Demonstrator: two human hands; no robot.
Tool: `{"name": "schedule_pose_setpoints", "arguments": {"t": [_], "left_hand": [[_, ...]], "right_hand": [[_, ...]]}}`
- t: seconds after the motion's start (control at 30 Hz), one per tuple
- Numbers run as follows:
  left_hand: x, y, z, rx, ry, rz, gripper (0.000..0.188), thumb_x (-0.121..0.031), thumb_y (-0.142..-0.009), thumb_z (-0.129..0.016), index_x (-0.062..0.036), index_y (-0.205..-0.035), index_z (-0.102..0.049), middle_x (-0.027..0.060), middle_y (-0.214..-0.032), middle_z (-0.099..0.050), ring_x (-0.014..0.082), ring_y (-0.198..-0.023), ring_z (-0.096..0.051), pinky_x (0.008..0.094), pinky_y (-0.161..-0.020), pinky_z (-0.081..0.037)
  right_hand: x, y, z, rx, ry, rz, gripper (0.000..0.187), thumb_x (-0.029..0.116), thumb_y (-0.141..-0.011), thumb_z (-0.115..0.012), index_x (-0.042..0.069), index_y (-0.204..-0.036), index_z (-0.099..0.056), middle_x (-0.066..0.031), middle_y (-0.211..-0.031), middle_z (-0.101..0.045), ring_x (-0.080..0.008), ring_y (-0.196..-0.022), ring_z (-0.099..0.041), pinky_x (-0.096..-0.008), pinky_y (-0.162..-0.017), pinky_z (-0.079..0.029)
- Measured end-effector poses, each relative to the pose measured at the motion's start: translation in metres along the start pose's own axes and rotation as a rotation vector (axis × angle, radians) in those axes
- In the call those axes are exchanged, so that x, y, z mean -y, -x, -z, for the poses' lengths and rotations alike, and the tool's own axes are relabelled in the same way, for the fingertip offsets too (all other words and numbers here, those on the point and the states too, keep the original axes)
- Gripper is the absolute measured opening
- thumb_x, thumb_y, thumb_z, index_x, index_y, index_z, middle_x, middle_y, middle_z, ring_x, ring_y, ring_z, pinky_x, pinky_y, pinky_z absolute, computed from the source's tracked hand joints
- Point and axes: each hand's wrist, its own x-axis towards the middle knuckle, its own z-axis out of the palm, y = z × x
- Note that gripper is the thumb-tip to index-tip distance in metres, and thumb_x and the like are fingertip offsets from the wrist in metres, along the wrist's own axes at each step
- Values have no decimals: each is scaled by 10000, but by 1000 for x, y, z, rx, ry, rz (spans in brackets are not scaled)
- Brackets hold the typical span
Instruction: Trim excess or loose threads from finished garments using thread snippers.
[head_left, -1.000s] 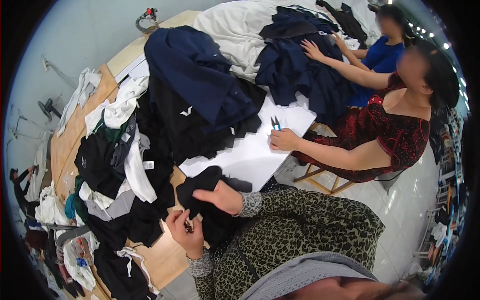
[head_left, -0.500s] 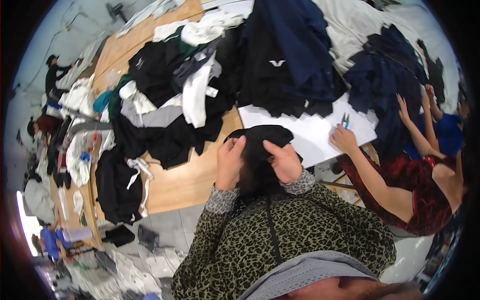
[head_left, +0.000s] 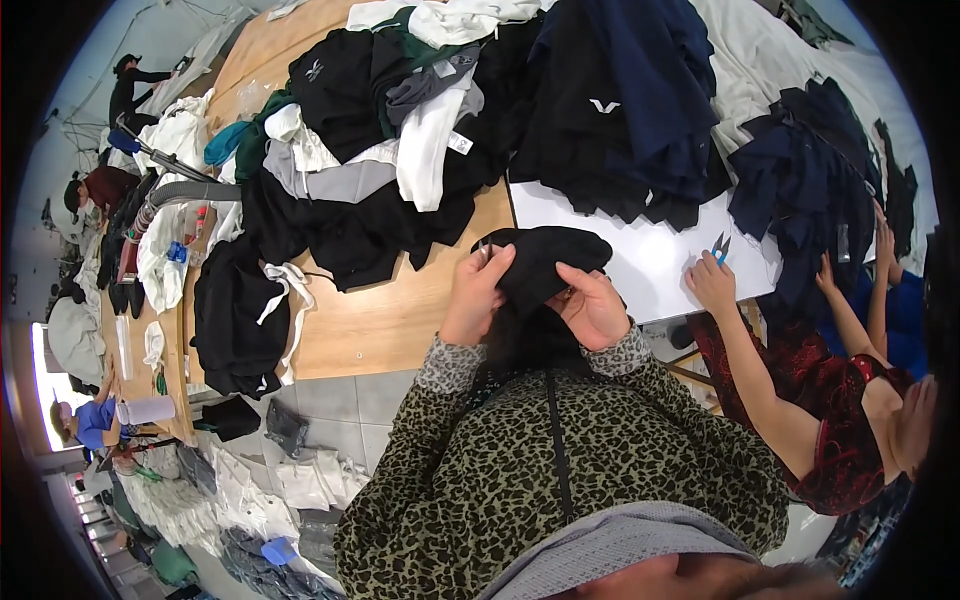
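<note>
Head view: black cloth (head_left: 560, 250) bunched between left hand (head_left: 470, 300) and right hand (head_left: 600, 308), in front of the chest at the near edge of the table (head_left: 400, 335).
Cloth vs. hands: both touching; it lies to the right of the left hand, while its folded top rises past the right thumb. Neither hand nearer.
Cloth axis: top fold runs crosswise; remainder hangs between the wrists toward the body. Full long axis hidden.
Left grip: thumb and forefinger pinching the cloth's left edge; a small metallic item (head_left: 486, 247) shows at the fingertips, too small to identify.
Right grip: thumb pressed over the cloth, fingers curled underneath.
Pose: elbows bent, patterned sleeves (head_left: 410, 430) converging from below, thumbs angled inward.
Right of hands: white board (head_left: 700, 235), then a co-worker's hand (head_left: 712, 288) holding blue-handled snips (head_left: 721, 247), apart from the cloth.
</note>
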Motion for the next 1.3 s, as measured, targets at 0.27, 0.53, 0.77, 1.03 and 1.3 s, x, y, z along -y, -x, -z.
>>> {"name": "schedule_pose_setpoints", "arguments": {"t": [0.27,0.53,0.77,1.03,1.3], "left_hand": [[-11,25,57,29,-423,-200,152,-149,-863,-656,-46,-777,-585,-90,-650,-479,-1,-577,-382,171,-510,-293],[11,22,105,-385,-1067,-578,189,-168,-790,-721,-14,-849,-629,53,-712,-542,108,-553,-495,260,-510,-415],[50,39,83,-357,-1276,-728,387,-164,-693,-778,-57,-1030,-620,71,-1006,-544,191,-627,-596,313,-560,-503],[59,-5,110,-357,-1292,-905,289,-48,-684,-697,-79,-960,-616,87,-1042,-572,266,-873,-594,347,-657,-509],[62,-40,42,77,-1000,-920,209,-33,-738,-654,-36,-936,-584,77,-866,-591,211,-733,-578,300,-632,-476]], "right_hand": [[6,1,42,24,294,-583,487,439,-907,-528,-34,-845,-627,-127,-789,-667,-200,-709,-660,-302,-656,-522],[24,-48,71,161,1673,895,349,46,-741,-655,83,-1087,-624,-97,-1143,-562,-246,-1045,-535,-331,-872,-433],[27,-104,64,612,2056,641,301,96,-706,-693,90,-990,-595,-62,-1191,-542,-301,-1270,-369,-461,-1018,-258],[70,-69,44,837,1657,291,249,194,-803,-681,36,-951,-557,-86,-909,-566,-243,-908,-531,-389,-970,-343],[124,2,14,640,994,-30,260,26,-761,-714,-8,-972,-566,-21,-958,-602,-68,-896,-539,-207,-797,-430]]}}
